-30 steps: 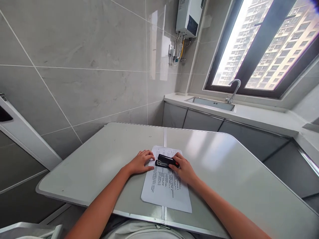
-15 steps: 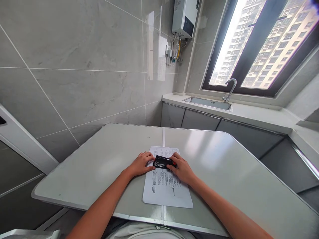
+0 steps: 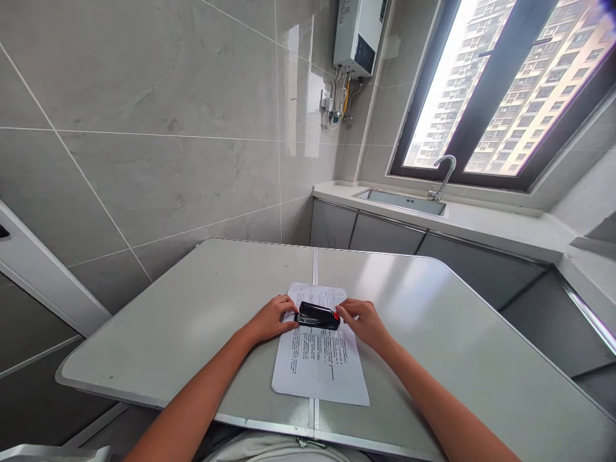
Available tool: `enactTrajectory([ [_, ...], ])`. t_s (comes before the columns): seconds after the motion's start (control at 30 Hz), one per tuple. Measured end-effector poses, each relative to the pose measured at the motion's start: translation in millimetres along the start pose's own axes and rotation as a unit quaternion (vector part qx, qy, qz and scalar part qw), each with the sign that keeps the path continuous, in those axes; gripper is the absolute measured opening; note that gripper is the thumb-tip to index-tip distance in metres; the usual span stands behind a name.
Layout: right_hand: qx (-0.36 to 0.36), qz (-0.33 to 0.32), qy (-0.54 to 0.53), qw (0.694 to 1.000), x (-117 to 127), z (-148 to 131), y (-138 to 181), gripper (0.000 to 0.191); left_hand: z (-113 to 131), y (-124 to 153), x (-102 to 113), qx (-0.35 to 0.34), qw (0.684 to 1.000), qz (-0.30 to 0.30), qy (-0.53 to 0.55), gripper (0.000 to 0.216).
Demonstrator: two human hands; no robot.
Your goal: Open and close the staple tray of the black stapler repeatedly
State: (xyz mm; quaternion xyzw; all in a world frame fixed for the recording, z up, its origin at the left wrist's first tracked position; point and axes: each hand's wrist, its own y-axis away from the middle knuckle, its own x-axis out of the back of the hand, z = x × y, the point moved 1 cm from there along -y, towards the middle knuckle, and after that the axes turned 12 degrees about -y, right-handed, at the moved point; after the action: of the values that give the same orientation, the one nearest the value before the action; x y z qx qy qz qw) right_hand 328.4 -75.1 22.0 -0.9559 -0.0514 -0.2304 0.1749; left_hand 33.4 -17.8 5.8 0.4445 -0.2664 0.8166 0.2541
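A black stapler (image 3: 317, 316) lies crosswise on a printed sheet of paper (image 3: 320, 378), its upper arm raised a little from the base at the left end. My left hand (image 3: 274, 317) has thumb and fingers around the stapler's left end. At the other end, the thumb and fingertips of my right hand (image 3: 362, 321) pinch near a small red part (image 3: 336, 315) of the stapler. The remaining fingers of the right hand are curled. Text covers the sheet's upper and middle portions.
The pale table (image 3: 158, 333) has a metal seam down its middle and a metal front edge. Beyond it stands a counter (image 3: 505, 226) with a sink (image 3: 404, 200) and faucet (image 3: 445, 176). A water heater (image 3: 359, 38) hangs on the tiled wall.
My right hand has slid right, from gripping over the stapler's right part to pinching at its red end. The left hand stays at the left end.
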Motion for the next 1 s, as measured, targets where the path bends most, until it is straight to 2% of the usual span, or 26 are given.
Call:
enactTrajectory([
  [0.17, -0.014, -0.028, 0.014, 0.999, 1, 0, -1, 0.051, -8, -3, -6, 0.015, 0.999, 0.011, 0.049, 0.022],
  [0.43, -0.005, -0.059, 0.073, 0.996, 4, -6, 0, 0.046, -9, -3, -8, 0.04, 0.998, 0.014, 0.041, 0.02],
  [0.53, 0.005, -0.027, 0.069, 0.997, -2, -8, 1, 0.042, -8, -4, -7, 0.045, 0.998, 0.021, 0.035, 0.021],
  [0.6, 0.011, 0.007, 0.048, 0.999, -11, -8, 0, 0.031, -8, -5, -7, 0.043, 0.998, 0.024, 0.034, 0.021],
  [0.67, 0.015, 0.008, 0.022, 1.0, -23, -7, -2, 0.022, -8, -6, -6, 0.037, 0.998, 0.024, 0.037, 0.021],
  [0.77, 0.018, -0.04, 0.01, 0.999, -39, -6, -8, 0.048, -7, -6, -6, 0.032, 0.998, 0.022, 0.046, 0.021],
  [0.83, 0.013, -0.064, 0.017, 0.998, -44, -5, -11, 0.042, -8, -5, -6, 0.037, 0.998, 0.02, 0.056, 0.022],
  [0.9, 0.008, -0.067, 0.022, 0.997, -44, -6, -11, 0.029, -8, -3, -5, 0.056, 0.995, 0.019, 0.074, 0.034],
  [1.0, 0.028, -0.02, 0.043, 0.999, -39, -13, -9, 0.026, -10, -2, -4, 0.084, 0.986, 0.051, 0.134, 0.08],
])
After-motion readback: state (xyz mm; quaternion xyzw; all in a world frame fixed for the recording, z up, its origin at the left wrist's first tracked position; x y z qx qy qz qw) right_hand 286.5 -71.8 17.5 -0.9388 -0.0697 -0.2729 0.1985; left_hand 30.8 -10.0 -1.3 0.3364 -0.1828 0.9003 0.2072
